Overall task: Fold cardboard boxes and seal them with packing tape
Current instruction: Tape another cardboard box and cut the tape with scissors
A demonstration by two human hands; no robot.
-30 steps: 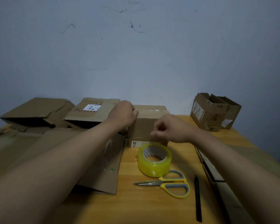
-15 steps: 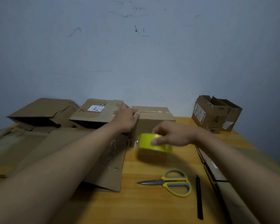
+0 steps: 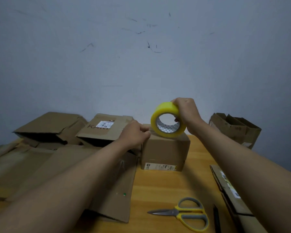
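Note:
A small closed cardboard box [image 3: 165, 152] stands on the wooden table [image 3: 166, 185] in the middle. My right hand [image 3: 186, 113] grips a yellow roll of packing tape [image 3: 166, 119], held on edge just above the box's top, its hole facing me. My left hand [image 3: 135, 133] rests with closed fingers at the box's top left edge, pinching there; whether it holds the tape's end cannot be made out.
Yellow-handled scissors [image 3: 183, 213] and a black pen [image 3: 216, 217] lie near the front. Flattened cardboard [image 3: 60, 165] covers the left side, with two half-folded boxes [image 3: 104, 128] behind. Open boxes [image 3: 233, 128] stand at the back right; a flat strip [image 3: 228, 187] lies right.
My right hand picked the tape roll up off the table and raised it, turning it on edge over the box top. My left hand stayed at the box's left edge.

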